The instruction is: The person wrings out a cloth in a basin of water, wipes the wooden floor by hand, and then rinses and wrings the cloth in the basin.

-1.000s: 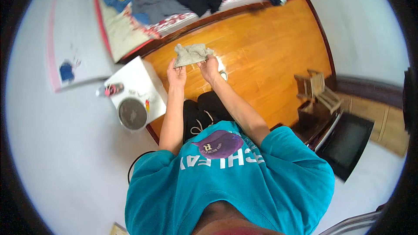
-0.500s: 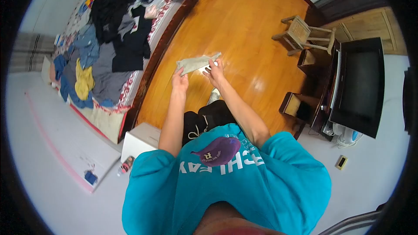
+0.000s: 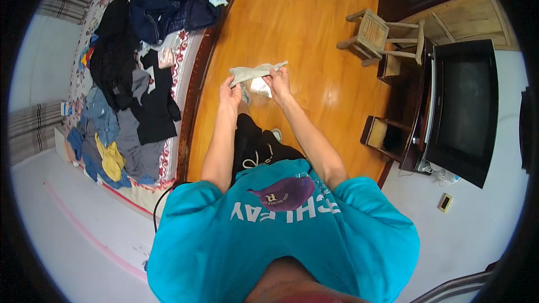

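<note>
A small pale grey-beige cloth [image 3: 251,73] is stretched between my two hands, out in front of me above the wooden floor. My left hand [image 3: 229,94] pinches its near left end between thumb and fingers. Towards the other end, my right hand [image 3: 278,83] grips the cloth, with some fingers spread below it. The cloth hangs as a narrow, creased strip; its exact kind cannot be made out. Beneath it, a bright white patch [image 3: 260,87] shows on the floor, either glare or something flat.
On my left stands a bed [image 3: 193,78] heaped with clothes, among them a yellow garment [image 3: 111,157], black garments [image 3: 115,50] and a dark blue jacket [image 3: 168,17]. A wooden chair [image 3: 373,32] stands ahead right, near a television [image 3: 463,112] on a dark cabinet [image 3: 412,118].
My body has moved forward and the view has shifted, so a white box by the bed is out of sight. The cloth stays in both hands and now looks narrower.
</note>
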{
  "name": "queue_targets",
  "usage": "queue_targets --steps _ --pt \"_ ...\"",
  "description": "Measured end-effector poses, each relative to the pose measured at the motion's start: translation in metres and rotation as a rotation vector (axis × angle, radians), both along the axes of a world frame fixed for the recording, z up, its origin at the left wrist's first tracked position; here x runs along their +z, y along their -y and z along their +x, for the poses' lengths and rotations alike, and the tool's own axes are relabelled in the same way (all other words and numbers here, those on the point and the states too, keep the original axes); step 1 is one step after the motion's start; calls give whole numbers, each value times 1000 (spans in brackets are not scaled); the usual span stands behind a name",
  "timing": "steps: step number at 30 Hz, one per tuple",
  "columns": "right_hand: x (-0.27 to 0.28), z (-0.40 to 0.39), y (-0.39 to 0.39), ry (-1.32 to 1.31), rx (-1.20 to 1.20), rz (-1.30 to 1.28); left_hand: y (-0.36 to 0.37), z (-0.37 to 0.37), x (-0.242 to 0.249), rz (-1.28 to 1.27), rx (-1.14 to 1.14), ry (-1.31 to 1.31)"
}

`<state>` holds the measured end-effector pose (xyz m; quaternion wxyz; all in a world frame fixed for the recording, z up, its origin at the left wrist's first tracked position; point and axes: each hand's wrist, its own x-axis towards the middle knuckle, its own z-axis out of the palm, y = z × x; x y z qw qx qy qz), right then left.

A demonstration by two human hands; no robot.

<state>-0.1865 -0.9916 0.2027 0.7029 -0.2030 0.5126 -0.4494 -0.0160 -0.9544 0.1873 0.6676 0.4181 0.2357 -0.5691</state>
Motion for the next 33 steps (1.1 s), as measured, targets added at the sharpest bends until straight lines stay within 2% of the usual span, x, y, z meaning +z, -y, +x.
queue_targets --steps 3,4,6,8,10,12,14,16,18,19,20,22,23,24,25,26,27,28,30,33 --pt "21 18 59 313 -179 77 63 20 -13 -73 -8 -217" --pt "21 23 83 310 -185 68 87 26 -16 -80 -17 -222" --pt "22 31 123 322 -171 107 129 39 -16 -11 -106 -24" --pt "8 40 159 256 -162 96 167 56 -23 19 -75 -88" --pt "6 50 198 -135 -123 40 204 66 -10 48 -324 259" --pt "7 58 230 -146 -167 17 245 77 -16 25 -311 200" --pt "5 60 254 -244 -154 -77 276 76 4 110 -323 377" --pt "8 67 285 -209 -251 -110 314 76 22 106 -333 414" --pt "2 62 315 -431 -167 -240 346 75 41 112 -387 522" --pt "-5 61 335 -557 -199 -232 365 75 40 114 -407 559" --pt "-11 58 354 -556 -206 -232 385 75 38 111 -413 561" --pt "-12 53 390 -706 -189 -390 422 77 26 -5 -525 691" --pt "-13 51 411 -699 -190 -392 440 76 20 -74 -495 657" --pt "-3 50 433 -827 -162 -471 460 76 12 -72 -490 662" --pt "-1 47 452 -953 -128 -547 478 77 2 -149 -561 885" --pt "-1 46 473 -943 -118 -548 498 78 -9 -224 -629 1111" --pt "-1 44 502 -853 -141 -590 520 76 -10 -199 -624 1179" --pt "-3 41 529 -761 -158 -629 541 77 -12 -189 -608 1186" --pt "-6 30 582 -767 -20 -571 582 76 -7 -156 -758 1137" --pt "-12 26 638 -601 -16 -576 619 62 9 -161 -803 1253"
